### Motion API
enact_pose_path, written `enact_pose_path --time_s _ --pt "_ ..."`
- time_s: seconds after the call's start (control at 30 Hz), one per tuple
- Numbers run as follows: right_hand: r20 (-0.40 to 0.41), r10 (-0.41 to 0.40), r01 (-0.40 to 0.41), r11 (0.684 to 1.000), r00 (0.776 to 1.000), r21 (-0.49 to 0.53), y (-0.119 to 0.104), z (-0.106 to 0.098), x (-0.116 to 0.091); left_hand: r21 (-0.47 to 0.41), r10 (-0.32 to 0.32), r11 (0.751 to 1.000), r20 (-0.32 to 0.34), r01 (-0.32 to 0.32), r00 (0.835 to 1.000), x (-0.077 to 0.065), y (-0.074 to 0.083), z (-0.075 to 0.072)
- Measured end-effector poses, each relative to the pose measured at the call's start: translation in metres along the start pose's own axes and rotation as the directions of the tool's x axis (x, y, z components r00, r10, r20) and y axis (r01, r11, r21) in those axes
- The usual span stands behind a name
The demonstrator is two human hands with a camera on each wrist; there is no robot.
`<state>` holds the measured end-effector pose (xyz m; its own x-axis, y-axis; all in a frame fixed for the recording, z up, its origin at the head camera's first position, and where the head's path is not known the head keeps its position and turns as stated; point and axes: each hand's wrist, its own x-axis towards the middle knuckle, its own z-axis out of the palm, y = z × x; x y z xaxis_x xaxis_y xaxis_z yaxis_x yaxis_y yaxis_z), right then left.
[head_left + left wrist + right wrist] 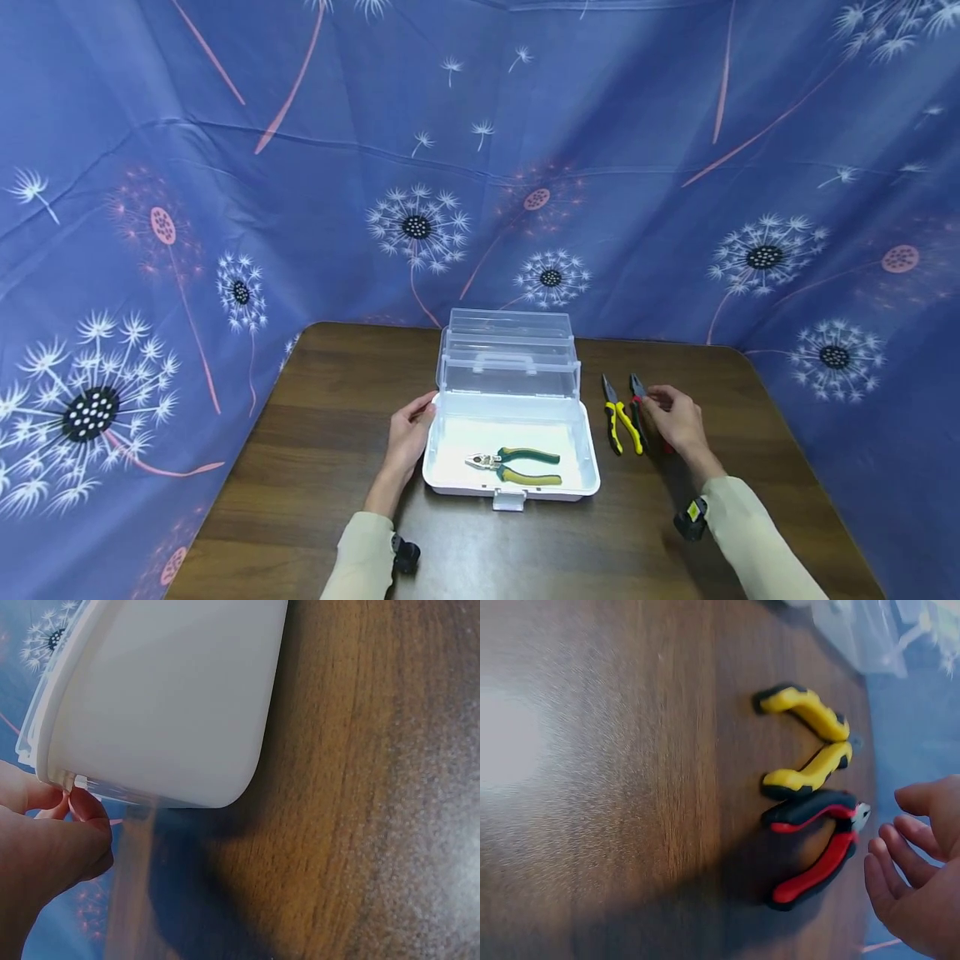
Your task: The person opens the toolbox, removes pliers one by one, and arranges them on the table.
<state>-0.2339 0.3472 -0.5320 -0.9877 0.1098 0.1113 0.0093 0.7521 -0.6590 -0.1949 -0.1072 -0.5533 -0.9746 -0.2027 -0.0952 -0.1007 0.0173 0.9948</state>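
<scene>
A white toolbox with a raised clear lid stands on the table; combination pliers with green and yellow handles lie inside it. At its back left corner, my left hand pinches the rim between thumb and fingers, seen closely in the left wrist view. To the right of the box lie needle-nose pliers with yellow and black handles and, beside them, pliers with red and black handles. My right hand hovers by the red-handled pair, its loosely bent fingers apart from the metal head in the right wrist view.
The brown wooden table ends at a blue cloth with a dandelion print, hung behind and at the sides. The lid leans back near the table's far edge. A white latch hangs at the box's front.
</scene>
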Motion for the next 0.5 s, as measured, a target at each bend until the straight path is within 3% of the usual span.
enact_pose_path --time_s 0.5 --pt "-0.013 -0.2 0.2 0.978 0.98 0.053 -0.054 -0.001 -0.021 0.004 -0.007 1.0 0.009 0.007 1.0 -0.001 0.002 -0.002"
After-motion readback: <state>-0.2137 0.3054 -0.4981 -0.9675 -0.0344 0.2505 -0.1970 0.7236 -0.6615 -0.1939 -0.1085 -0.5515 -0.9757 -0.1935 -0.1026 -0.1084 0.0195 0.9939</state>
